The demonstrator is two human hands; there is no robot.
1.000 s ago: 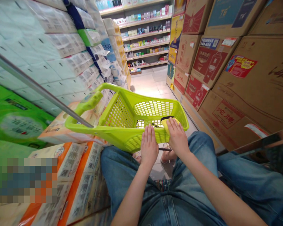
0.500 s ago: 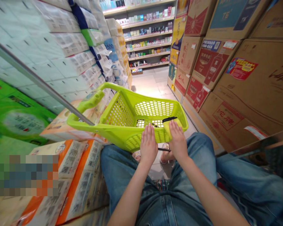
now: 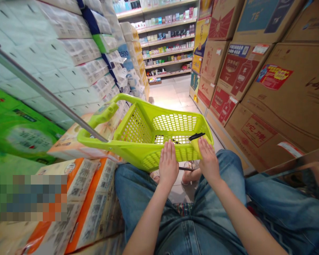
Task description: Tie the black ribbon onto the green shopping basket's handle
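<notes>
The yellow item [image 3: 197, 146] stands in the near right corner of your green basket [image 3: 133, 129], against your right hand's [image 3: 208, 163] fingertips, clamped or not I can't tell; your left hand [image 3: 168, 163] lies spread on the rim.

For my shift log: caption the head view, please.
Left hand on a green shopping basket, right hand touching a yellow item at its rim, between stacked cartons.

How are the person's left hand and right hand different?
The left hand is empty and lies flat on the lime-green basket, while the right hand holds a yellow object with a black top. The left hand is nearer the basket's middle, the right nearer its corner. Both are bare.
</notes>
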